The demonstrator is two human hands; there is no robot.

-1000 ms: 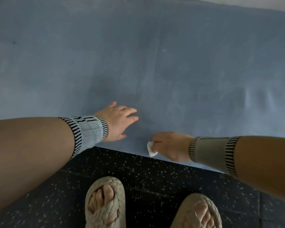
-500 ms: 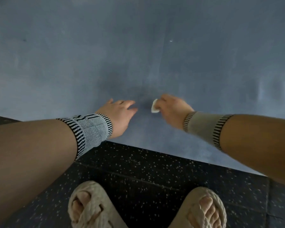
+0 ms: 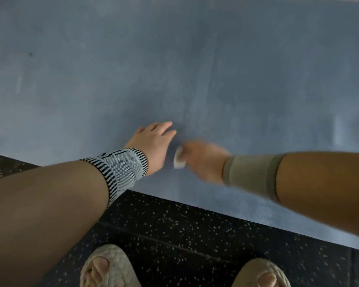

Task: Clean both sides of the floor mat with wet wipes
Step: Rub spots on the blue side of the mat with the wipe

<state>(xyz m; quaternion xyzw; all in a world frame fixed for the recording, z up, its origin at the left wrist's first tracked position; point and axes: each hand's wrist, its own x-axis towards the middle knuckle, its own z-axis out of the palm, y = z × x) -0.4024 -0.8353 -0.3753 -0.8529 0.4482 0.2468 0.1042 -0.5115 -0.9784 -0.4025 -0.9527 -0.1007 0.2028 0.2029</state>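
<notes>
The right hand's (image 3: 203, 160) fingers were curled around a small white wipe (image 3: 178, 159), pressed to the blue mat (image 3: 236, 79) near its near edge, the hand blurred as if mid-stroke; just beside it the left hand (image 3: 151, 141) lay flat on the mat, fingers straight and close together, holding nothing. Both forearms reached forward from banded wrists, above sandalled feet on dark speckled floor (image 3: 195, 235). Judging by faint streaks, the upward face was partly wiped, while much of it and the whole underside seemingly remained.
</notes>
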